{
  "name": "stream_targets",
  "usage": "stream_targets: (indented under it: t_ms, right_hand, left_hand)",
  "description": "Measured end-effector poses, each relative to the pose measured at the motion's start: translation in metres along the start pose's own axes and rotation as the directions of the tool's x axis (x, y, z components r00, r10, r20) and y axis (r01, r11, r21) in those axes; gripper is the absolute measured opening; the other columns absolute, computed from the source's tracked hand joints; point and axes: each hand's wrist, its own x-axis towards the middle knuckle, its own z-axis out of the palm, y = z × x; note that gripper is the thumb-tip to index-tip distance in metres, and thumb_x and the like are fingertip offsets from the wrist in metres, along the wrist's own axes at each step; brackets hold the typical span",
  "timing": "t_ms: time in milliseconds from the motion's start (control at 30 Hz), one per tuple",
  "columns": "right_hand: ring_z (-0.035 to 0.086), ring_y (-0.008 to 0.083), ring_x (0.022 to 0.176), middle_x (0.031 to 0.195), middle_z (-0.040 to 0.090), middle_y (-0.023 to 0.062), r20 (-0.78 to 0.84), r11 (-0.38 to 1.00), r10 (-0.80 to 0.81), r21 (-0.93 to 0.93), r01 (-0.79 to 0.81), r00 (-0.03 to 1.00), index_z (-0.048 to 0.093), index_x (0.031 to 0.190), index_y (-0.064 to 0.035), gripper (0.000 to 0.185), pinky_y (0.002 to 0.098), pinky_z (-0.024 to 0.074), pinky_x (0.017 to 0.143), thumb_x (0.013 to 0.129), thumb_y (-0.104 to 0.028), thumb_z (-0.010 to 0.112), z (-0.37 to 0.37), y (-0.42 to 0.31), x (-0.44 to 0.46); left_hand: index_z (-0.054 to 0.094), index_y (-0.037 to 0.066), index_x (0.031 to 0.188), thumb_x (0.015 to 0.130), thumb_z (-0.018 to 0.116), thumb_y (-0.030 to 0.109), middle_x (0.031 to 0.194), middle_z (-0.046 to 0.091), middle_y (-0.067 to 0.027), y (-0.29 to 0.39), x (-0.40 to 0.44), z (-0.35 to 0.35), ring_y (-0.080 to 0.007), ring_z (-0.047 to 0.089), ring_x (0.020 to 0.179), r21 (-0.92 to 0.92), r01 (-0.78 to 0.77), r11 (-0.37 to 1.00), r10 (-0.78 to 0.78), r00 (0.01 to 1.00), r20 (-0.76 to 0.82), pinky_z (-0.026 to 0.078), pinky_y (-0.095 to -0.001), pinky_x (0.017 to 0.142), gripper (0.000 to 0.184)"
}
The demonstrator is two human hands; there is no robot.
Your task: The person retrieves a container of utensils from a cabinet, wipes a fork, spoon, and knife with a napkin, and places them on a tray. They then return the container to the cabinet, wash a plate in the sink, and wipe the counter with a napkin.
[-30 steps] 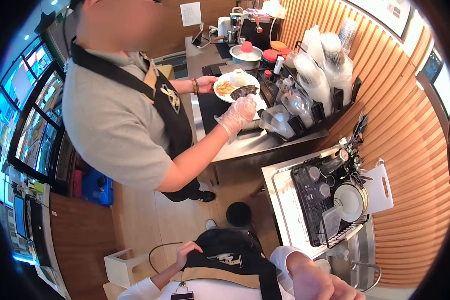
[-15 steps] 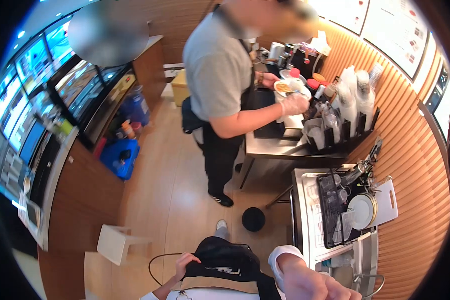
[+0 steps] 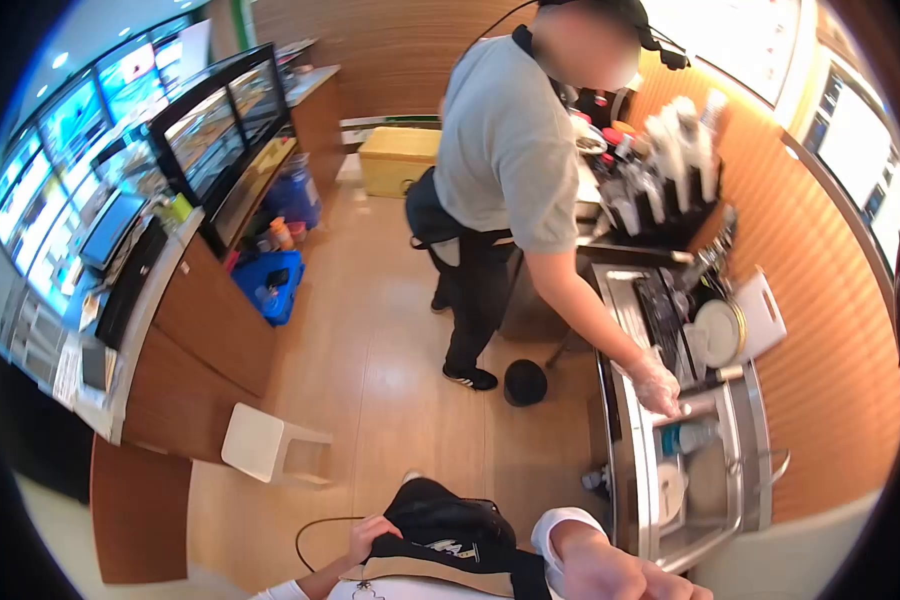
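Observation:
At the left side of my waist, my left hand (image 3: pixel 372 537) has its fingers closed on the edge of my black apron (image 3: pixel 440 548). My right hand (image 3: pixel 625 577) is held out low at the bottom of the view, beside the sink (image 3: pixel 740 500), and the frame's edge cuts it off. Its fingers stretch to the right and nothing shows in them. Inside the sink lie a clear container with a teal band (image 3: pixel 688 437) and a pale round dish (image 3: pixel 672 492). A co-worker's gloved hand (image 3: pixel 656 385) reaches over the sink's far end.
The co-worker (image 3: pixel 515 150) stands ahead at the counter. A dish rack (image 3: pixel 660 315), plates (image 3: pixel 718 333) and a white cutting board (image 3: pixel 760 315) stand beyond the sink. On the floor are a black bin (image 3: pixel 525 382), a white stool (image 3: pixel 260 440), a blue crate (image 3: pixel 270 290) and a yellow box (image 3: pixel 398 160).
The co-worker has turned from the bowl on the counter and stretched a gloved hand toward the sink. My view has shifted, showing more of the sink. My hands keep nearly the same pose.

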Motion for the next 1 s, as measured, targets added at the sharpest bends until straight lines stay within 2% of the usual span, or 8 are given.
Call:
stream_targets:
  t_ms: [233,567,667,733,800,867,967,1000]
  right_hand:
    - [0.048,0.02,0.104,0.127,0.045,0.0019,0.06,0.973,-0.18,-0.137,0.187,0.982,0.039,0.131,-0.0166,0.051,0.033,0.0447,0.07,0.084,-0.007,0.055,0.093,0.025,-0.006]
    - [0.046,0.0173,0.097,0.119,0.046,0.0024,-0.283,0.96,-0.28,-0.067,0.273,0.917,0.04,0.129,-0.0128,0.046,0.0342,0.0319,0.078,0.086,-0.01,0.054,0.211,0.114,-0.06]
    - [0.045,0.0183,0.098,0.124,0.04,0.0036,-0.317,0.879,-0.476,-0.131,0.459,0.821,0.041,0.129,-0.0118,0.045,0.0366,0.0325,0.08,0.085,-0.01,0.052,0.225,0.168,-0.084]
    - [0.044,0.0203,0.1,0.124,0.039,0.0051,-0.278,0.964,-0.236,-0.189,0.188,0.931,0.039,0.131,-0.012,0.048,0.0373,0.0329,0.082,0.085,-0.011,0.052,0.226,0.189,-0.126]
    - [0.047,0.0209,0.084,0.104,0.044,0.0055,-0.405,0.984,0.017,-0.156,-0.087,0.914,0.041,0.116,-0.0116,0.041,0.0341,0.037,0.071,0.08,-0.004,0.057,0.247,0.22,-0.162]
    - [0.048,0.0199,0.066,0.084,0.047,0.0053,-0.397,0.915,0.293,-0.147,-0.375,0.87,0.043,0.1,-0.0108,0.034,0.0302,0.0408,0.058,0.075,0.005,0.059,0.276,0.249,-0.192]
    - [0.052,0.0144,0.062,0.078,0.052,0.0055,-0.115,0.762,0.607,-0.198,-0.617,0.786,0.049,0.092,-0.0088,0.02,0.0264,0.0419,0.05,0.079,0.006,0.051,0.321,0.281,-0.244]
    - [0.053,0.0157,0.058,0.076,0.054,0.0058,0.056,0.637,0.769,-0.152,-0.756,0.637,0.048,0.094,-0.0081,0.02,0.0277,0.0419,0.05,0.08,0.005,0.051,0.332,0.282,-0.263]
  left_hand:
    - [0.065,0.004,0.084,0.068,0.063,0.02,0.08,0.061,-0.0094,-0.041,-0.087,-0.064,-0.0236,0.059,0.077,-0.034,-0.034,0.999,0.037,0.996,0.083,0.045,-0.0292,0.069,0.022]
    - [0.061,0.003,0.09,0.071,0.065,0.021,0.087,0.06,-0.0087,-0.033,-0.2,-0.145,-0.0239,0.058,0.085,-0.103,0.271,0.957,-0.267,0.962,0.051,0.043,-0.0301,0.075,0.027]
    - [0.05,0.005,0.113,0.072,0.068,0.032,0.102,0.055,-0.0064,-0.054,-0.221,-0.159,-0.0174,0.051,0.099,-0.473,0.429,0.769,-0.308,0.898,0.315,0.038,-0.0302,0.088,0.052]
    - [0.043,0.006,0.123,0.066,0.075,0.029,0.108,0.054,-0.0032,-0.091,-0.23,-0.183,-0.0133,0.047,0.103,-0.583,0.531,0.614,0.002,0.738,0.675,0.036,-0.0303,0.088,0.069]
    - [0.04,0.006,0.126,0.066,0.077,0.021,0.111,0.054,-0.0041,-0.04,-0.206,-0.254,-0.0132,0.046,0.107,-0.33,0.747,0.578,-0.23,0.537,0.812,0.037,-0.0302,0.087,0.072]
    - [0.041,0.006,0.125,0.072,0.073,0.018,0.111,0.054,-0.0058,-0.027,-0.224,-0.29,-0.0133,0.048,0.106,-0.538,0.53,0.656,-0.231,0.819,0.526,0.038,-0.0315,0.087,0.063]
    - [0.041,0.006,0.125,0.077,0.07,0.017,0.113,0.054,-0.007,-0.034,-0.266,-0.32,-0.0136,0.05,0.104,-0.554,0.414,0.722,-0.43,0.896,0.109,0.041,-0.0325,0.087,0.057]
    - [0.041,0.006,0.126,0.078,0.069,0.018,0.113,0.054,-0.0072,-0.041,-0.283,-0.325,-0.0138,0.051,0.104,-0.588,0.397,0.705,-0.504,0.864,-0.021,0.041,-0.0326,0.087,0.057]
